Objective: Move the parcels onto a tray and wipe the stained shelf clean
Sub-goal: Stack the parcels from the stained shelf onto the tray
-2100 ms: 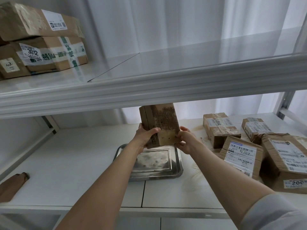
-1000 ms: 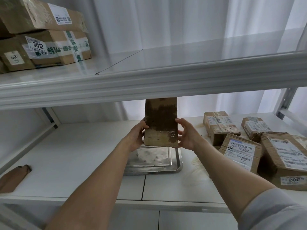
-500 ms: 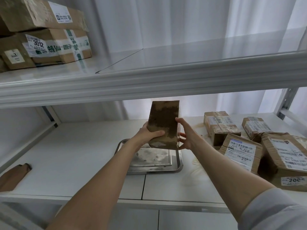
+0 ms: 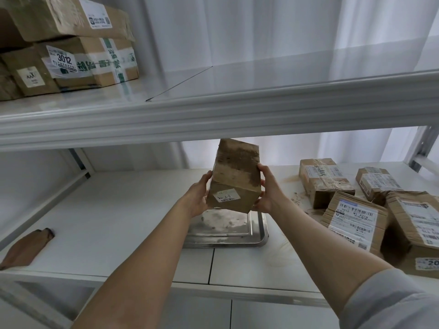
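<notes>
Holding a stained parcel (image 4: pixel 234 176) tilted above the tray (image 4: pixel 228 241), the person grips it from both sides. The left hand (image 4: pixel 198 200) cups its lower left side and the right hand (image 4: pixel 269 193) clamps the opposite face, thumb up along the edge.

From left to right:
- **Front left corner:** a brown object (image 4: pixel 23 248) lies on the lower shelf (image 4: pixel 107 210), well apart from the work. Bare shelf between it and the tray offers the widest room for moving.
- **Tray:** it sits near the shelf's front edge, about mid-length, its bed smeared.
- **Parcel:** its top corner stands just beneath the lip of the upper shelf (image 4: pixel 213 115). Lifting higher would likely knock it there and loosen the hold. Its dark, soiled face may slip in the fingers. Set down on a corner, it could topple over the tray's low rim.
- **Right end:** brown stains (image 4: pixel 292 179) spread beside four more parcels (image 4: pixel 325 181) crowded there. The right forearm passes close to the nearest parcel (image 4: pixel 354 219), so a careless swing might shove it toward the front edge.
</notes>
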A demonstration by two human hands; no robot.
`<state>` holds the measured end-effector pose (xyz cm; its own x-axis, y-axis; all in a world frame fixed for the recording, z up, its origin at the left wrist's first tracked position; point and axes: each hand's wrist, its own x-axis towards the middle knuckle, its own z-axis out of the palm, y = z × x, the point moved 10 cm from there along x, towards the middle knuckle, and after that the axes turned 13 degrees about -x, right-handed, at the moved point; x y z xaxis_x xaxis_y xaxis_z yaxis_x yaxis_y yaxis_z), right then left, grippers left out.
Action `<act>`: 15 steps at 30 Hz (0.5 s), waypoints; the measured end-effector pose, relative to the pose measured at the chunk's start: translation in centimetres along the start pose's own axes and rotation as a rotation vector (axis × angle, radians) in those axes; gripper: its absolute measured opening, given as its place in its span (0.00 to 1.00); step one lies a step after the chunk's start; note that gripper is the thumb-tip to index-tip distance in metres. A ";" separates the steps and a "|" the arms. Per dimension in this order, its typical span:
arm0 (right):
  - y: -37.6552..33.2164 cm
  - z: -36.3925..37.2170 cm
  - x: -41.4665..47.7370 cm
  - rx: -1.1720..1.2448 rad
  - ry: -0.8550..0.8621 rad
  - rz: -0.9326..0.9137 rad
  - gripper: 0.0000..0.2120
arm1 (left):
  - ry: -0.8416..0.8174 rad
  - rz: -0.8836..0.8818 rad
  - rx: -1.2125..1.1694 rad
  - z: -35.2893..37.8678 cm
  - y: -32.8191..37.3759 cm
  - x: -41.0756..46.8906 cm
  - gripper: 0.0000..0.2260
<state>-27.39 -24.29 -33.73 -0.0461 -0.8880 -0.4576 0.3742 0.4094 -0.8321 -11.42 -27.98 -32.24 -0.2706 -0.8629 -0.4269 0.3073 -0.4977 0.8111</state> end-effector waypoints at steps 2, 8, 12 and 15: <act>0.4 1.2 0.3 0.070 -0.078 0.022 0.28 | -0.098 -0.093 0.006 0.7 -1.1 -0.6 0.28; 0.4 1.2 0.6 0.084 -0.035 0.015 0.21 | -0.260 -0.160 -0.200 1.5 -1.4 -1.2 0.36; 0.4 1.0 0.5 0.104 0.016 0.019 0.18 | -0.293 -0.144 -0.180 1.5 -1.1 -1.3 0.36; 0.4 0.5 0.4 0.053 0.077 0.009 0.17 | -0.278 -0.133 -0.190 1.6 -1.2 -1.5 0.34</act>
<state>-26.81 -24.59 -34.04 -0.1131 -0.8646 -0.4896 0.4234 0.4038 -0.8110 -12.88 -26.00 -31.89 -0.5490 -0.7456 -0.3776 0.4097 -0.6339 0.6560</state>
